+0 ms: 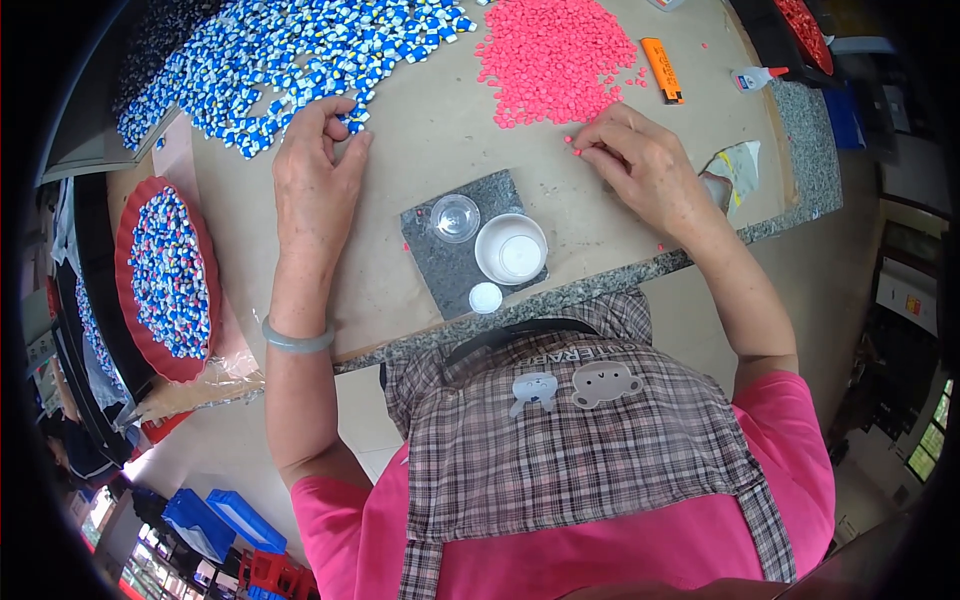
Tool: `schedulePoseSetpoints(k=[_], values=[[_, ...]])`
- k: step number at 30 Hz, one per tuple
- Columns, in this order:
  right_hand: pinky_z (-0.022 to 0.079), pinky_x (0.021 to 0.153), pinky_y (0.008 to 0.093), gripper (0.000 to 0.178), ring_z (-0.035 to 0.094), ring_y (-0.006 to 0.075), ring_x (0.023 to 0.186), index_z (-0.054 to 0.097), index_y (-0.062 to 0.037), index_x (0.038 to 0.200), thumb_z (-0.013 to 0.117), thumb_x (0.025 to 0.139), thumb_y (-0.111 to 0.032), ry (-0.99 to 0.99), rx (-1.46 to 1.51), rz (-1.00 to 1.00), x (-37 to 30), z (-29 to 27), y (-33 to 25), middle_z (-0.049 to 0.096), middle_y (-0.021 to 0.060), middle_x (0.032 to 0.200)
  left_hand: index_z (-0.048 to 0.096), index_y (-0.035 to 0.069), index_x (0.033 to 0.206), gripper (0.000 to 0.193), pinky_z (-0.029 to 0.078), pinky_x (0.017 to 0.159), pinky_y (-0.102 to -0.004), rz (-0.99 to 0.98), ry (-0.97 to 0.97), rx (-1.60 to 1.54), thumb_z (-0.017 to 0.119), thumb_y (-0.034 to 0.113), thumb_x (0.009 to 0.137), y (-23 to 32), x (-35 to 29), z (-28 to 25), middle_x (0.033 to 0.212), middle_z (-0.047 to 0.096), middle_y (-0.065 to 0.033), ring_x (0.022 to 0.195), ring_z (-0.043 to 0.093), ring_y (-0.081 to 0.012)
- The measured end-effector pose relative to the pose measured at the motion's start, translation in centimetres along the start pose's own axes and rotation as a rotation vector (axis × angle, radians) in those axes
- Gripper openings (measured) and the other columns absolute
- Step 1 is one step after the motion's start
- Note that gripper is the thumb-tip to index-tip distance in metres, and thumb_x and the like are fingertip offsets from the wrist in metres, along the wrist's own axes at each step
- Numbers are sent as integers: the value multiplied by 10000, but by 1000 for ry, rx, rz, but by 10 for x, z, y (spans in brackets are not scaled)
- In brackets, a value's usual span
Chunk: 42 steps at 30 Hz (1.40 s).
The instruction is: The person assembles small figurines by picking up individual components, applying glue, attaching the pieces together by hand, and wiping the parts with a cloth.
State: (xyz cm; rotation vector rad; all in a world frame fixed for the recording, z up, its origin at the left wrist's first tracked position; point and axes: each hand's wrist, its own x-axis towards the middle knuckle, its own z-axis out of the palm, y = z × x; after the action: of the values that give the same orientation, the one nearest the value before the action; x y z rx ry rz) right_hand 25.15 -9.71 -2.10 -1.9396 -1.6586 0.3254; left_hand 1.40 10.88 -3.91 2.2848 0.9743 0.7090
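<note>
Left hand: fingers bent, thumb set apart from them, at the near edge of a spread pile of blue-and-white pieces; whether it grips any piece cannot be told. Right hand: thumb and forefinger drawn close together, small pink pieces at the fingertips, just beside the near edge of the pink pile; a firm grip cannot be confirmed. Both piles lie on the far part of the paper-covered surface. Between the forearms, a dark stone slab bears a clear round cup, a white bowl and a small white cap near its front edge. A red scalloped dish, filled with mixed pieces, stands at left. An orange oblong item lies right of the pink pile.
</note>
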Motion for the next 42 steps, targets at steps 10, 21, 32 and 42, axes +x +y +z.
schedulePoseSetpoints(k=[10,21,32,42], values=[[515,640,381,97,616,288,699,591,-27,865,651,790,-13,50,-81,8,9,11,0,589,103,815,649,39,1047,284,469,634,-302,14,15,25,721,13,773,-1,2,1,827,560,-68,687,522,-172],[493,634,366,102,602,285,700,577,-11,865,662,809,0,20,-3,-64,-2,-6,-1,581,109,826,667,39,1038,261,440,597,-265,86,12,-29,722,33,782,-8,-7,-1,783,549,-29,654,484,-118],[515,701,383,94,641,309,786,644,-17,943,616,854,-15,-14,83,0,-16,-15,7,625,123,898,636,23,963,190,484,626,-346,92,-35,27,678,3,779,-5,-7,-4,812,608,-103,689,583,-221],[502,686,364,73,618,314,776,635,8,875,673,815,-10,49,-31,-31,-11,-3,-10,609,135,852,653,43,977,197,507,642,-296,-99,103,-288,586,2,797,3,-24,-31,817,654,-93,715,600,-144]])
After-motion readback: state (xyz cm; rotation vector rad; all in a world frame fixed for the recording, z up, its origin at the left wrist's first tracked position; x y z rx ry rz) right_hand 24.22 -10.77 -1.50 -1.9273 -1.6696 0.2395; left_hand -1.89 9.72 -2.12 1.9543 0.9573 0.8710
